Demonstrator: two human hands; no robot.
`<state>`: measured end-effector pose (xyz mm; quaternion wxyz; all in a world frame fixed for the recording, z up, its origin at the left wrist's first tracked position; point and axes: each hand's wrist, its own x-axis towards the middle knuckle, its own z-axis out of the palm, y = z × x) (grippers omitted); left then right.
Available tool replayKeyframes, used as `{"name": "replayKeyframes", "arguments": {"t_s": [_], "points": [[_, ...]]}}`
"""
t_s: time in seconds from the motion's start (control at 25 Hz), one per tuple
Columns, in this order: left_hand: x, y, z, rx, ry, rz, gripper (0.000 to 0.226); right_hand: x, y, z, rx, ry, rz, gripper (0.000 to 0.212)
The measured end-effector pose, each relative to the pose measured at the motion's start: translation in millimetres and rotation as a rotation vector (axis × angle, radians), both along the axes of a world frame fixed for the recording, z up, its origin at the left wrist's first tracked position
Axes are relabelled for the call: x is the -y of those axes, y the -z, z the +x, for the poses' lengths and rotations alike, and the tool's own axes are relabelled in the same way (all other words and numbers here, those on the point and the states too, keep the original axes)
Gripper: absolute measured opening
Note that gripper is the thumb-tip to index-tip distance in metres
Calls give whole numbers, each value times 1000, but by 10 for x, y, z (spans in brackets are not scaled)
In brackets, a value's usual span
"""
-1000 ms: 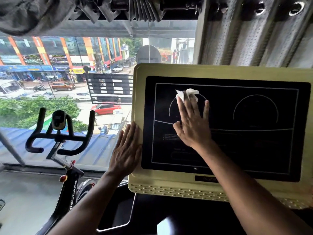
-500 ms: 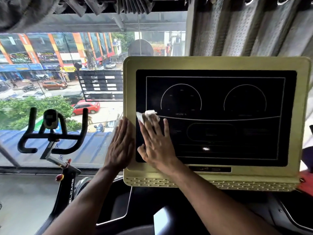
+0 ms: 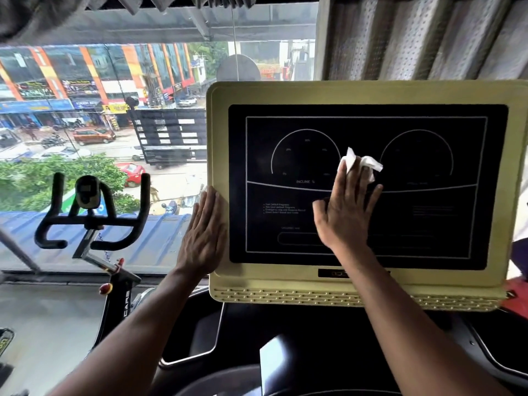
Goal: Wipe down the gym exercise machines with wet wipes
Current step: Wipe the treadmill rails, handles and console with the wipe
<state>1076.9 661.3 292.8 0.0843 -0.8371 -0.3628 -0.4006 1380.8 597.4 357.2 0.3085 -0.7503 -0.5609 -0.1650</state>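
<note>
The wet wipe (image 3: 360,164) sits pinned under the right hand (image 3: 344,210) against the dark screen (image 3: 368,124) of the treadmill console (image 3: 357,92), near the screen's middle, between the 2 dial outlines printed there. The grip here is a flat press, not a pinch: the fingers lie nearly straight over the wipe with the thumb spread toward the left of the screen, and a crumpled white corner of the wipe pokes out beyond the fingertips. That flat hold probably spreads pressure over a broad patch of the screen, which suits wiping smooth glass. The left hand (image 3: 204,238) is also open, palm laid flat on the console's pale yellow frame at the screen's left edge, fingers pointing up; judging by its placement, it steadies the console so the panel does not rock under the wiping pressure. Below the screen runs a perforated strip of the same yellow frame, and below that the dark base of the machine. To the left of the console, well apart from it, stands an exercise bike (image 3: 91,221) with black handlebars, set before a large window (image 3: 114,110) that looks out on a street with parked cars. The step in hand looks like cleaning the screen; the frame, the perforated strip and the bike seem likely to need wiping too.
</note>
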Motion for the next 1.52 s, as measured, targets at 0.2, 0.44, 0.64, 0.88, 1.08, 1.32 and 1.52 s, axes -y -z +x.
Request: {"name": "replayKeyframes", "arguments": {"t_s": [0.2, 0.44, 0.64, 0.88, 1.08, 1.32, 1.52], "points": [[-214, -194, -327, -182, 28, 31, 58, -51, 114, -758, 69, -161, -37, 93], [-676, -1138, -344, -317, -1, 262, 56, -26, 308, -1215, 210, -261, -71, 97], [-920, -1729, 151, -471, 21, 397, 56, -62, 255, -1541, 283, -281, -130, 99], [-951, -1681, 215, -472, -36, 386, 60, -11, 433, -1448, 294, -320, -126, 83], [-647, -1382, 404, -465, -60, 379, 61, 199, 505, -532, 137, -52, -81, 79], [-413, -1084, 669, -315, -34, 303, 59, 330, 498, -87, -92, 120, -55, 81], [-425, -1069, 656, -323, -25, 304, 61, 384, 816, -1233, 158, -340, -133, 84]]}}
